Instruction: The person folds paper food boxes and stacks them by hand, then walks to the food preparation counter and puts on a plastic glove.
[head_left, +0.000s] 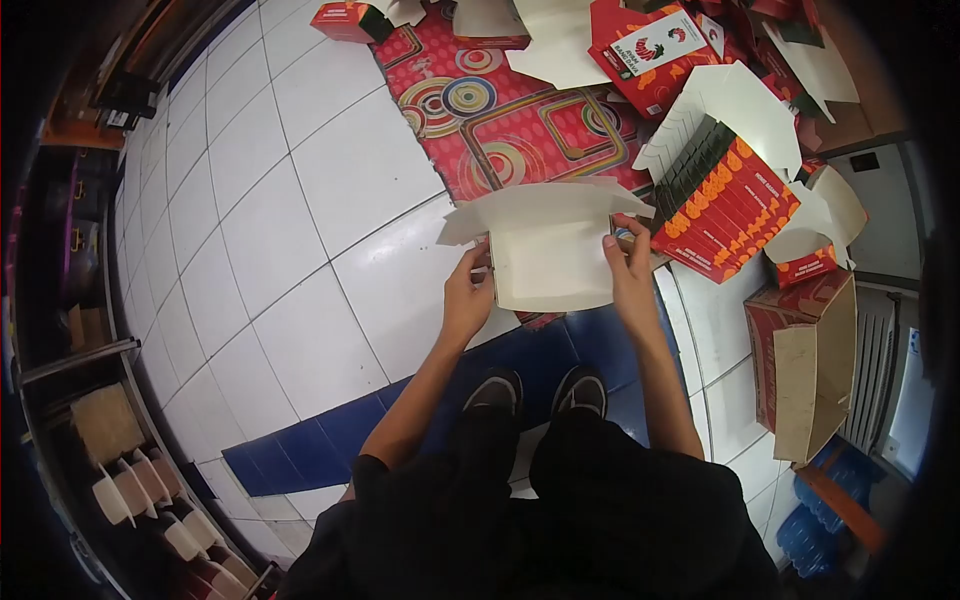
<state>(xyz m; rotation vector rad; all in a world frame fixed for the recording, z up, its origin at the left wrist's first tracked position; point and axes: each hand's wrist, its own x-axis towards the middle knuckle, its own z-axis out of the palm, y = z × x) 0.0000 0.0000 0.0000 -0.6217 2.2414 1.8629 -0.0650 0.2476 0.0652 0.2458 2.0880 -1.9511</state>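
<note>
Between my two hands is a paper food box (555, 262), its white inside facing up and its wide lid flap standing open on the far side. My left hand (468, 297) grips the box's left wall, fingers behind it and thumb near the edge. On the opposite wall, my right hand (630, 265) holds on with the thumb inside the rim and fingers outside. Just right of my right hand leans a nested stack of red food boxes (725, 205) with their white lids open.
A red patterned mat (500, 125) lies on white floor tiles. More red boxes (655, 55) are heaped at the top right. A brown cardboard carton (795, 370) and blue plastic bottles (810, 535) stand at the right. Shelves with stacked boxes (135, 487) line the left.
</note>
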